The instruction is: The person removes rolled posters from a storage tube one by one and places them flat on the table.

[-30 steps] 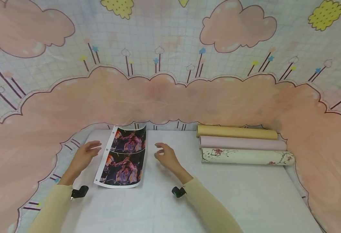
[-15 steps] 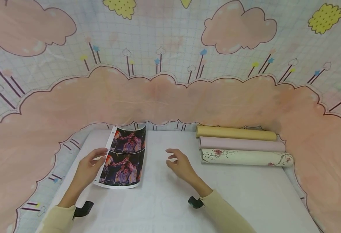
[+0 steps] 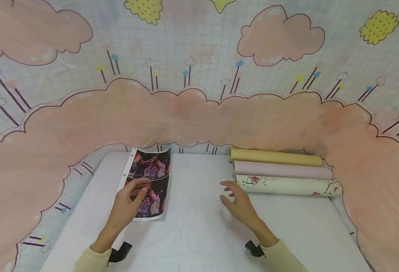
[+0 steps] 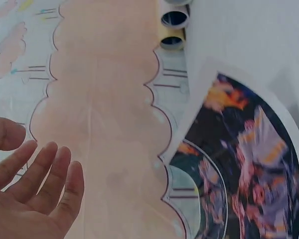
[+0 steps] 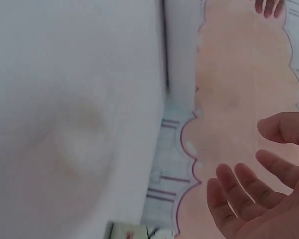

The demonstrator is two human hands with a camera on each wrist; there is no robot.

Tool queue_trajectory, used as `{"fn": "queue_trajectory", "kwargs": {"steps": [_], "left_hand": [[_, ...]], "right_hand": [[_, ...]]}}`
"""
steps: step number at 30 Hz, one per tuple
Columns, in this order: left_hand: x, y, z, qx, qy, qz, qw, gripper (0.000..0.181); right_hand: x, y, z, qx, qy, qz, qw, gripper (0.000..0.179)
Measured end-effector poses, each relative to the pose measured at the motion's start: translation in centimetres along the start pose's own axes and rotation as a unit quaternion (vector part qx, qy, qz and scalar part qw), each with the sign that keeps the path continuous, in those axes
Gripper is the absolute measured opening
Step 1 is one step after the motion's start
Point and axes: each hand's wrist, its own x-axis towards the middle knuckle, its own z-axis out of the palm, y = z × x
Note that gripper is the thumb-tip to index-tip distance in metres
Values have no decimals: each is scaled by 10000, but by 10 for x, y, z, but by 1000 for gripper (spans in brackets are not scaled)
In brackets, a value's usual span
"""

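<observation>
Pastel cloth (image 3: 185, 121) printed with clouds and stars fills the upper frame behind our white bench (image 3: 189, 230). Left of centre we see a printed sheet (image 3: 153, 166) with curved edges, bearing two matching dark pictures, one above the other. Our left hand (image 3: 128, 201) hangs over its lower half, fingers loosely bent and thumb parted from them, holding nothing; our left wrist view shows it apart from the sheet. Right of centre, our right hand (image 3: 240, 202) takes a similar relaxed curve, with nothing in it, near the left end of a floral roll (image 3: 289, 186). Just above that, we find a pink roll (image 3: 282, 170) and then a yellow roll (image 3: 275, 156). Black devices (image 3: 119, 255) sit beside our cream sleeves (image 3: 92, 261) near the bottom.
</observation>
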Motion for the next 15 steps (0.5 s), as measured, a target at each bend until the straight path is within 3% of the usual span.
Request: {"fn": "queue_trajectory", "kwargs": {"steps": [6,12,15], "left_hand": [[3,6,28,-557,-92,57,9984,26],[6,13,66,-1124,-335,-572,9915,24],[8,19,85,-1338,-478,-719,9872,25]], "right_hand": [[-9,18,-28,-122,322,-198,9992,43],[-9,30,-56,-363,524,-162,9978,46],[-7,37,-66,-600,548,-137,9966,46]]}}
